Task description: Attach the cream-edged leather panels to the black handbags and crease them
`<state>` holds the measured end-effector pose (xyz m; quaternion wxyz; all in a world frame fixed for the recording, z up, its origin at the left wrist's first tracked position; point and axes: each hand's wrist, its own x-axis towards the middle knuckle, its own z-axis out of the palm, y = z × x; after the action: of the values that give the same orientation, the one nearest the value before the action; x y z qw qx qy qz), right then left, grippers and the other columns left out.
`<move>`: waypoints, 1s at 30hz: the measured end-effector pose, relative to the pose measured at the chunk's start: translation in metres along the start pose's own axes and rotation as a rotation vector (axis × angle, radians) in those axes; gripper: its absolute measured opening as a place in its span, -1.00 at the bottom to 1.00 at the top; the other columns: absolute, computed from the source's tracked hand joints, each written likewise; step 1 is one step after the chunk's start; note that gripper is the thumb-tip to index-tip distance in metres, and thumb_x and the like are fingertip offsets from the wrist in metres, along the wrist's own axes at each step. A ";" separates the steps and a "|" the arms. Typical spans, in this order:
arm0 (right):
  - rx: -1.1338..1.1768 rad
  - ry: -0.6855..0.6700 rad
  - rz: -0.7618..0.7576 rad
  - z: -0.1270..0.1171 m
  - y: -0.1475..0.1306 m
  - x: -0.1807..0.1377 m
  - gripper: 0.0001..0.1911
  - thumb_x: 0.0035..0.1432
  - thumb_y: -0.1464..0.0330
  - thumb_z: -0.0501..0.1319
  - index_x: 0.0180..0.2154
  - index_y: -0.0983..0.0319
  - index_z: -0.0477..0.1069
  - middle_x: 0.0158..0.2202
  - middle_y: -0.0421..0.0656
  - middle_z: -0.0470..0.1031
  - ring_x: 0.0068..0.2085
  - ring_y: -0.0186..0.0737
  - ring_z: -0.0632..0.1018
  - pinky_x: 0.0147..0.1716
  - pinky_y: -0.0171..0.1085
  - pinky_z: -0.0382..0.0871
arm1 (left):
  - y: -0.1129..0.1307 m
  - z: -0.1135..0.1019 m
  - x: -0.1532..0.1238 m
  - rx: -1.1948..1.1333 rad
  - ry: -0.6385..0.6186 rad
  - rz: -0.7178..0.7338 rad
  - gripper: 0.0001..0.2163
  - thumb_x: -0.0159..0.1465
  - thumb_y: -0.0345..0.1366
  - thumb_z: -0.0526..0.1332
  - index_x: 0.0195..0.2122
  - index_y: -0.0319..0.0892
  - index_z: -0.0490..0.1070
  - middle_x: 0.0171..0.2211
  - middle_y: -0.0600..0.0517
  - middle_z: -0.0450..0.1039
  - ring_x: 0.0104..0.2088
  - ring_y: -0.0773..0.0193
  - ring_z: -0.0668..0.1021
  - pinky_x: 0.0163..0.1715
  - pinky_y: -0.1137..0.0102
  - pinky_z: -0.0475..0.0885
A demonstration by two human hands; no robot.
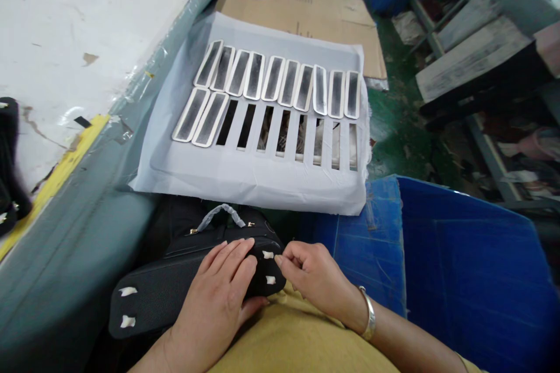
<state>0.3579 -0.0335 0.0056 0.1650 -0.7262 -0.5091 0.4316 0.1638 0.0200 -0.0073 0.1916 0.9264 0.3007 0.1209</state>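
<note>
A black handbag (pixel 153 285) lies tilted in front of my body, its flat base facing up. White wrapped bits (pixel 128 291) stick up from the base near both ends. On the far side, the handle (pixel 221 214) is wrapped in clear plastic, with gold-coloured fittings at its ends. My left hand (pixel 223 285) grips the bag across its base, fingers extended over it and thumb by the near edge. At the right end, my right hand (pixel 304 265) is closed in a pinch beside a white bit (pixel 268 254); whatever lies between its fingertips is hidden.
Ahead is a white slotted sheet (pixel 254 178) bearing several grey plates with white rims (pixel 273 78). Behind it lies a cardboard sheet (pixel 306 11). A white-topped table (pixel 109 23) runs along the left; a blue bin (pixel 472 268) stands at the right. Dark items (pixel 11 157) rest on the table's edge.
</note>
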 end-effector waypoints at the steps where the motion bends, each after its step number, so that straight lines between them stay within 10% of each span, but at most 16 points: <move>1: -0.010 0.002 -0.004 0.000 0.000 0.000 -0.70 0.14 0.28 0.11 -0.60 0.24 0.29 -0.66 -0.28 0.34 -0.59 -0.43 0.30 -0.60 -0.41 0.05 | 0.000 0.000 0.001 0.000 -0.008 0.004 -0.65 0.02 -0.26 0.35 -0.17 -0.17 0.35 0.03 -0.10 0.39 0.01 0.04 0.42 0.04 0.12 0.30; 11: 0.008 -0.050 -0.011 -0.005 0.000 0.004 -0.69 0.13 0.24 0.13 -0.59 0.25 0.34 -0.66 -0.24 0.36 -0.61 -0.42 0.31 -0.65 -0.43 0.05 | 0.005 0.008 0.014 -0.038 0.022 0.141 -0.72 0.14 -0.20 0.26 -0.16 -0.22 0.37 0.04 -0.15 0.39 0.04 0.05 0.41 0.08 0.11 0.27; 23: 0.640 -0.326 0.182 0.002 0.038 0.006 -0.61 0.01 0.09 0.24 -0.56 0.26 0.28 -0.73 -0.34 0.30 -0.73 -0.49 0.31 -0.75 -0.50 0.18 | 0.010 0.006 0.010 0.096 -0.022 0.200 -0.65 0.19 -0.18 0.21 -0.03 -0.21 0.38 0.10 -0.22 0.32 0.10 -0.01 0.37 0.12 0.02 0.21; 30: 1.000 -0.240 0.193 0.028 0.065 -0.012 -0.65 0.05 0.12 0.21 -0.53 0.28 0.30 -0.77 -0.37 0.27 -0.78 -0.54 0.21 -0.79 -0.52 0.07 | 0.013 0.007 0.008 0.140 -0.036 0.218 -0.64 0.19 -0.15 0.21 -0.03 -0.21 0.38 0.12 -0.23 0.29 0.12 -0.03 0.35 0.11 0.01 0.22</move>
<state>0.3732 -0.0779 -0.0489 0.3917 -0.5477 -0.1870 0.7153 0.1790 0.0125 -0.0073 0.1174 0.9667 0.2027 0.1030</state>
